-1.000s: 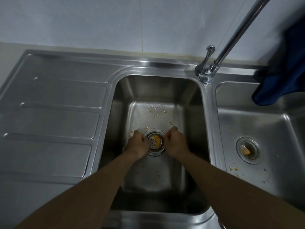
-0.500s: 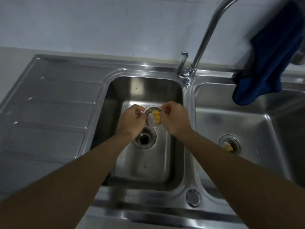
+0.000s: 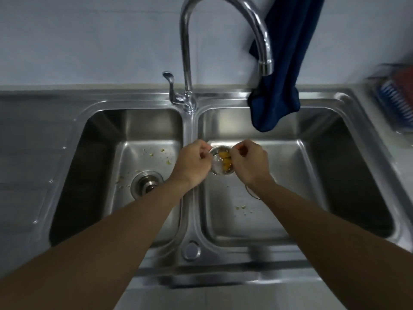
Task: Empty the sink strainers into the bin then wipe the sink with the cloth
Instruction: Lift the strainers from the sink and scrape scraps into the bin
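the strainer (image 3: pixel 220 166) has come up off the drain and travelled rightward since half a second ago, from over the left basin to the near-left part of the right basin, both hands going with it. at the far left lies the ribbed steel drainboard (image 3: pixel 29 157). next to it the left basin (image 3: pixel 125 130) holds an open drain (image 3: pixel 147 184), with pale yellow crumbs (image 3: pixel 162 153) scattered on the basin floor behind and beside it. the left hand (image 3: pixel 192 167) reaches across the divider, fingers curled in, pinching the strainer's left rim. the strainer hangs in the air between the two hands, a small steel cup with yellow scraps (image 3: pixel 224 159) inside. the right hand (image 3: pixel 249 164) pinches the opposite rim with thumb and curled fingers. behind them the tall chrome tap (image 3: pixel 185 52) arches over to the right, its lever (image 3: pixel 171 86) at the base. the right basin (image 3: pixel 317 157) has a few crumbs (image 3: pixel 240 207) on its floor near the right forearm; a curved metal edge shows under the right wrist, too hidden to tell what it is. a dark blue cloth (image 3: pixel 277 90) hangs down from above, its lower end drooping over the back rim into the right basin. a pale tiled wall (image 3: pixel 89 36) stands behind. at the far right, on the bench (image 3: pixel 400 171), sits a blurred rack (image 3: pixel 395 97) with blue and red in it.
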Action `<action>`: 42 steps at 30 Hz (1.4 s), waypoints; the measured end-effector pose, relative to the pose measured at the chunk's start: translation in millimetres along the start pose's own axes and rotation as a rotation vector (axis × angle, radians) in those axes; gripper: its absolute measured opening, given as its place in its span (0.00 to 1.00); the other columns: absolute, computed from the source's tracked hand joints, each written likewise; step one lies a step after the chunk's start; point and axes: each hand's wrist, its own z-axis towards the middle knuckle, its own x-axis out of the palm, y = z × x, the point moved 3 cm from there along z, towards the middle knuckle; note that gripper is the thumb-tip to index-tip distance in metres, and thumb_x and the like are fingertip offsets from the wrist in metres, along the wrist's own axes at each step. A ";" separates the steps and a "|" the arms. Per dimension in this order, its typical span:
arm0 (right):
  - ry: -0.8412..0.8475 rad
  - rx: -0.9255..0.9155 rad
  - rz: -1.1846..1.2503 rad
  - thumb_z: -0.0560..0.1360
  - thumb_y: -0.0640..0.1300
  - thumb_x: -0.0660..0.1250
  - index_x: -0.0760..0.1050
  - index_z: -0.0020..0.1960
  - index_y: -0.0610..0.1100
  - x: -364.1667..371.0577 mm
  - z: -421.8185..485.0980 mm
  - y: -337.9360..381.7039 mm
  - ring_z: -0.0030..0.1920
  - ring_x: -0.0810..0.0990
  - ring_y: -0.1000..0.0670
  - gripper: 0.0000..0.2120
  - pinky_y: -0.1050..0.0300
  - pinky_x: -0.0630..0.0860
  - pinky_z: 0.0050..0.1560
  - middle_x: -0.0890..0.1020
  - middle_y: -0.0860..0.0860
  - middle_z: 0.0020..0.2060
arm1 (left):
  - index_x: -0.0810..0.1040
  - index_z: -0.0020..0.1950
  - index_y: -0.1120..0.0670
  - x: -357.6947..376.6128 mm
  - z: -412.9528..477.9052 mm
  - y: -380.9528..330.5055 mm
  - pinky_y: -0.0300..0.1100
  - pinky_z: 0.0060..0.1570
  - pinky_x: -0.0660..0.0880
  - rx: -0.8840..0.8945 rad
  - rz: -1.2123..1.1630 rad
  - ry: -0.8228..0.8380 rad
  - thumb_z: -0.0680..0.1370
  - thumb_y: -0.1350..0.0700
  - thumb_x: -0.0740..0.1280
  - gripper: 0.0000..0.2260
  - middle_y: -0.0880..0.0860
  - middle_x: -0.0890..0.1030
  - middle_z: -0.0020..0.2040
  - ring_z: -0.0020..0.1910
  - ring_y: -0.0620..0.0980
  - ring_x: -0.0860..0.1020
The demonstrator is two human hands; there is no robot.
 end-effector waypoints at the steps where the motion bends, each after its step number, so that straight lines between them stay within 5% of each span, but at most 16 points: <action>1: 0.027 0.019 -0.037 0.77 0.44 0.66 0.80 0.46 0.43 -5.9 -1.3 -12.9 0.39 0.79 0.56 0.06 0.67 0.70 0.35 0.81 0.54 0.37 | 0.79 0.48 0.51 13.5 -1.6 0.1 0.35 0.37 0.76 -0.006 0.044 0.045 0.77 0.61 0.65 0.06 0.46 0.81 0.38 0.38 0.45 0.80; 5: 0.172 0.116 -0.182 0.78 0.46 0.66 0.81 0.50 0.44 -20.5 -11.9 -61.8 0.43 0.80 0.49 0.07 0.58 0.78 0.43 0.83 0.49 0.41 | 0.79 0.47 0.49 63.6 -4.7 6.9 0.40 0.40 0.76 -0.055 0.226 0.202 0.77 0.59 0.67 0.05 0.48 0.82 0.43 0.44 0.48 0.80; 9: 0.283 0.202 -0.221 0.78 0.43 0.66 0.81 0.46 0.42 -30.4 -22.5 -103.5 0.42 0.82 0.48 0.07 0.65 0.75 0.39 0.84 0.45 0.41 | 0.79 0.48 0.50 109.5 -12.8 18.4 0.46 0.48 0.80 -0.112 0.312 0.313 0.76 0.60 0.69 0.05 0.51 0.82 0.48 0.48 0.51 0.81; 15: 0.564 0.303 -0.364 0.77 0.45 0.69 0.80 0.46 0.43 -33.1 -28.5 -151.5 0.43 0.84 0.45 0.06 0.50 0.82 0.50 0.84 0.44 0.42 | 0.78 0.51 0.49 157.0 -27.9 42.8 0.45 0.52 0.79 -0.173 0.388 0.502 0.77 0.59 0.70 0.06 0.51 0.81 0.51 0.50 0.50 0.79; 20: 0.746 0.285 -0.462 0.78 0.47 0.68 0.77 0.36 0.45 -24.3 -29.0 -174.8 0.34 0.76 0.53 0.13 0.62 0.70 0.34 0.79 0.49 0.33 | 0.75 0.50 0.50 173.5 -35.4 57.3 0.41 0.47 0.74 -0.168 0.438 0.578 0.78 0.57 0.71 0.06 0.52 0.80 0.51 0.49 0.49 0.78; 23: 0.797 0.294 -0.471 0.78 0.45 0.69 0.72 0.32 0.47 -20.1 -29.7 -182.1 0.33 0.73 0.53 0.16 0.62 0.68 0.34 0.75 0.50 0.31 | 0.76 0.51 0.51 175.2 -38.4 63.2 0.42 0.49 0.75 -0.181 0.469 0.602 0.78 0.56 0.70 0.04 0.52 0.80 0.51 0.49 0.50 0.78; 28: 0.878 0.303 -0.443 0.76 0.48 0.69 0.82 0.43 0.42 -23.4 -26.8 -184.8 0.41 0.79 0.51 0.10 0.60 0.74 0.40 0.84 0.45 0.42 | 0.76 0.50 0.50 175.3 -38.3 70.0 0.40 0.46 0.73 -0.198 0.448 0.623 0.79 0.53 0.69 0.03 0.50 0.80 0.50 0.48 0.48 0.78; 32: 0.786 0.323 -0.371 0.73 0.55 0.69 0.84 0.47 0.42 -33.6 -14.2 -186.1 0.43 0.82 0.49 0.16 0.53 0.79 0.45 0.85 0.44 0.44 | 0.78 0.50 0.48 172.2 -29.0 68.3 0.42 0.47 0.75 -0.192 0.449 0.589 0.79 0.50 0.66 0.03 0.49 0.81 0.50 0.48 0.47 0.78; 39: 0.471 0.283 -0.427 0.74 0.48 0.68 0.80 0.50 0.44 -41.7 19.0 -195.1 0.42 0.81 0.48 0.09 0.58 0.74 0.37 0.83 0.46 0.43 | 0.77 0.51 0.49 181.4 8.7 56.5 0.42 0.45 0.70 -0.130 0.486 0.397 0.79 0.51 0.65 0.04 0.49 0.79 0.50 0.46 0.49 0.76; 42: 0.349 0.301 -0.424 0.73 0.48 0.70 0.77 0.55 0.45 -37.6 31.3 -201.2 0.44 0.80 0.47 0.12 0.56 0.76 0.41 0.82 0.47 0.46 | 0.76 0.51 0.49 197.5 23.2 54.2 0.44 0.46 0.71 -0.135 0.464 0.368 0.79 0.49 0.67 0.05 0.51 0.80 0.52 0.47 0.51 0.77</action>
